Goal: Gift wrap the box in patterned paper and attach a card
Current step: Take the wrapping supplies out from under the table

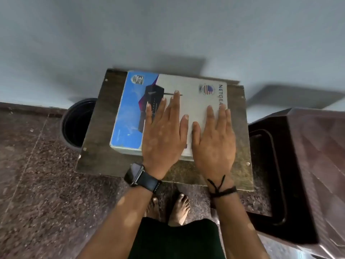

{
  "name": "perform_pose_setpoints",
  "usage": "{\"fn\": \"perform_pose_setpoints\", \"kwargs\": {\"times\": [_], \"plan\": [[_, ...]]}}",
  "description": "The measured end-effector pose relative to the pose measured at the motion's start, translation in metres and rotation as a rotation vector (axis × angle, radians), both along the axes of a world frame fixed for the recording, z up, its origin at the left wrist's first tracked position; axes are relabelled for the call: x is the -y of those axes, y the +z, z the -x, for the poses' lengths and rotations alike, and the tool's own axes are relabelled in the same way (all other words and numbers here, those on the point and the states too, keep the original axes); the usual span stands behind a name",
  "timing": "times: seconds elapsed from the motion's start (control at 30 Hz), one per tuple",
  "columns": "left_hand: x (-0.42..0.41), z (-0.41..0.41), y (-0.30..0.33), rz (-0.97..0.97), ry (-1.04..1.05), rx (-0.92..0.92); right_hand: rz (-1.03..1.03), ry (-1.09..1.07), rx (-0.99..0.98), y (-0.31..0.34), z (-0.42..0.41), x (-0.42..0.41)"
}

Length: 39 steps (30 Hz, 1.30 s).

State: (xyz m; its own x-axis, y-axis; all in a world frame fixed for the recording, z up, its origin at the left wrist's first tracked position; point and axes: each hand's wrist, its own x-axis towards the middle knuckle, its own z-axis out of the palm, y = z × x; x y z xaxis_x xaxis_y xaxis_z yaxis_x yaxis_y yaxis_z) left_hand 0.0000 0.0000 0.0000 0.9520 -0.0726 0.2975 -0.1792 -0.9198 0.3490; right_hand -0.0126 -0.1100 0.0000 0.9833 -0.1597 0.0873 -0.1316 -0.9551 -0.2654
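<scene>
Head view. Speckled brown stone floor (pixel 37 184) meets a pale grey wall (pixel 168 25) at the far side; a small dark wood-grain desk (pixel 104 161) stands against that wall, its corners marked by pale screw heads. On the desk lies the box (pixel 130 113), flat, unwrapped, its lid printed blue at the left with a dark device pictured near the middle and white at the right, where the lettering "NETGEAR" runs along the right edge. The box sits toward the far part of the desk, leaving a bare strip of desk top nearest the person.

Both hands rest palm-down on the lid, side by side and just apart. The left hand (pixel 162 135) lies flat with fingers straight and spread over the pictured device; a dark watch (pixel 139 174) circles its wrist. The right hand (pixel 214 139) lies flat with fingers straight, the tips reaching the lettering; a black thread band (pixel 221 190) is knotted round its wrist. Neither hand grips anything.

Left of the desk, a dark round bin (pixel 74 124) stands on the floor, partly hidden by the desk. Right of the desk stands a dark brown moulded plastic item (pixel 308 165); what it is cannot be told. Two bare feet (pixel 179 208) show below the desk's near edge.
</scene>
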Motion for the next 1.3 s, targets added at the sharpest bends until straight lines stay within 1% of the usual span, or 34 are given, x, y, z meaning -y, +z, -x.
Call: {"fn": "perform_pose_setpoints", "kwargs": {"times": [0.07, 0.17, 0.23, 0.27, 0.33, 0.37, 0.5, 0.6, 0.67, 0.73, 0.83, 0.93, 1.0, 1.07, 1.17, 1.23, 1.3], "plan": [[0.0, 0.001, -0.006, 0.055, 0.011, 0.019, -0.032, 0.004, 0.081, -0.006, 0.002, 0.002], [0.0, 0.003, -0.013, 0.06, 0.024, 0.16, -0.047, 0.045, 0.222, -0.013, 0.004, 0.006], [0.001, 0.008, -0.012, 0.092, 0.032, 0.25, -0.076, 0.088, 0.265, -0.018, 0.006, 0.006], [0.002, 0.008, -0.01, 0.123, 0.027, 0.26, -0.094, 0.106, 0.291, -0.018, 0.007, 0.007], [0.003, 0.009, 0.0, 0.146, 0.021, 0.186, -0.109, 0.13, 0.345, -0.013, 0.008, 0.009], [0.003, 0.013, 0.006, 0.119, 0.011, 0.148, -0.101, 0.145, 0.352, -0.007, 0.013, 0.009], [0.003, 0.023, 0.019, -0.099, -0.029, -0.055, 0.04, 0.233, 0.149, 0.006, 0.02, 0.012], [0.011, 0.045, 0.025, -0.144, -0.028, -0.198, 0.019, 0.253, -0.013, 0.01, 0.036, 0.02], [0.017, 0.063, 0.019, -0.152, -0.04, -0.183, -0.024, 0.225, -0.031, 0.007, 0.055, 0.028], [0.022, 0.078, 0.009, -0.135, -0.053, -0.095, -0.059, 0.205, 0.008, 0.002, 0.073, 0.034], [0.032, 0.102, -0.009, -0.176, -0.099, 0.01, -0.09, 0.209, 0.052, -0.011, 0.102, 0.043], [0.049, 0.125, -0.029, -0.073, -0.202, 0.058, -0.154, 0.217, 0.168, -0.03, 0.123, 0.05], [0.06, 0.137, -0.044, -0.06, -0.245, 0.037, -0.204, 0.179, 0.166, -0.047, 0.133, 0.057], [0.07, 0.148, -0.057, -0.083, -0.28, -0.028, -0.232, 0.114, 0.103, -0.064, 0.143, 0.068], [0.082, 0.161, -0.074, -0.105, -0.305, -0.089, -0.217, 0.033, 0.042, -0.09, 0.155, 0.084], [0.089, 0.165, -0.083, -0.146, -0.306, -0.124, -0.202, 0.016, 0.08, -0.099, 0.158, 0.088], [0.098, 0.168, -0.091, -0.195, -0.315, -0.185, -0.244, -0.032, 0.148, -0.103, 0.158, 0.089]]}}
